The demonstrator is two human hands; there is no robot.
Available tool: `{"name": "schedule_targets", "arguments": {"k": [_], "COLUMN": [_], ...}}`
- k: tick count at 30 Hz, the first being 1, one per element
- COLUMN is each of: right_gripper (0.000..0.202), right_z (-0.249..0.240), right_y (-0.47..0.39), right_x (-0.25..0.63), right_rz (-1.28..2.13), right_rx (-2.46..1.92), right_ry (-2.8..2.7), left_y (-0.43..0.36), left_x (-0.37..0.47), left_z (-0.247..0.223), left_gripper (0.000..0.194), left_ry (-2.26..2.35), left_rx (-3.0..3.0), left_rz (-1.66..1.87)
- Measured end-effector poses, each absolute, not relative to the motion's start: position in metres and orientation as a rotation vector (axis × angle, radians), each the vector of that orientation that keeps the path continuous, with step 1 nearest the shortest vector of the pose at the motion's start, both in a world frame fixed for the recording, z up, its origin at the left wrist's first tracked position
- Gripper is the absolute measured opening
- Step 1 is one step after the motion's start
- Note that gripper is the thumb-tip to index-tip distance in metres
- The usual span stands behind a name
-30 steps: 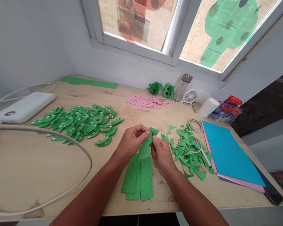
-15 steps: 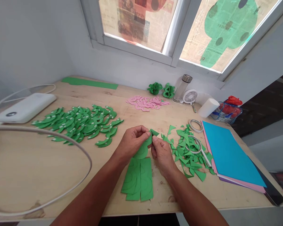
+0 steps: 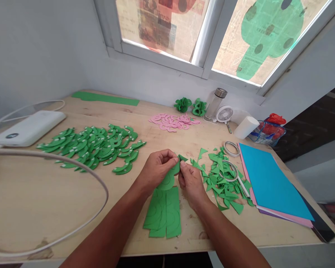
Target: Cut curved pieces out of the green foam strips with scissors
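My left hand (image 3: 159, 166) pinches a green paper piece (image 3: 166, 181) with a curved outline. Against the right edge of that same piece, the thumb and fingers of my right hand (image 3: 188, 178) are pressed together. A small pointed green flap sticks up between the two hands. Below them, near the table's front edge, lie green paper rectangles (image 3: 172, 216) with curved lines drawn on them. Green scraps (image 3: 220, 186) are scattered right of my right hand. A heap of curved green cutouts (image 3: 96, 147) with small white patches lies to the left.
Pink cutouts (image 3: 170, 122) lie toward the back, near a bottle (image 3: 215, 104) and small fan (image 3: 225, 113). Tape rings (image 3: 232, 149) and coloured sheets (image 3: 270, 178) are at the right. A white cable (image 3: 106, 186) loops in the left foreground, beside a power bank (image 3: 30, 128).
The green flap between my fingers sits slightly lower and looks narrower, and my right fingertips have shifted a little. Both hands keep their hold.
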State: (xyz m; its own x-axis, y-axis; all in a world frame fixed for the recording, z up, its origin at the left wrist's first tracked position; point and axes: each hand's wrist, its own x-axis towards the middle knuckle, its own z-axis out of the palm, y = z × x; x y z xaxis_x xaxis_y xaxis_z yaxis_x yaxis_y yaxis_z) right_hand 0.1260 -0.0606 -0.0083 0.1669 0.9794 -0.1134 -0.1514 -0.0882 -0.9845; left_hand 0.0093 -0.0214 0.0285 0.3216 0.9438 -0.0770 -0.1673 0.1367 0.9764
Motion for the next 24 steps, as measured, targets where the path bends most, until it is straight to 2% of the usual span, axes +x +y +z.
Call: {"name": "schedule_targets", "arguments": {"k": [16, 24], "right_gripper": [0.051, 0.047], "right_z": [-0.0106, -0.0068], "right_y": [-0.0594, -0.0603], "right_x": [0.1276, 0.1302], "right_rz": [1.227, 1.195], "right_rx": [-1.217, -1.147], "right_ry": [-0.905, -0.849], "left_y": [-0.0223, -0.0184], "left_x": [0.0079, 0.0093], "left_z": [0.03, 0.0263], "left_gripper": [0.017, 0.017], "left_ry": [0.914, 0.87], "left_rx": [1.153, 0.972], "left_rz": [0.962, 1.127]}}
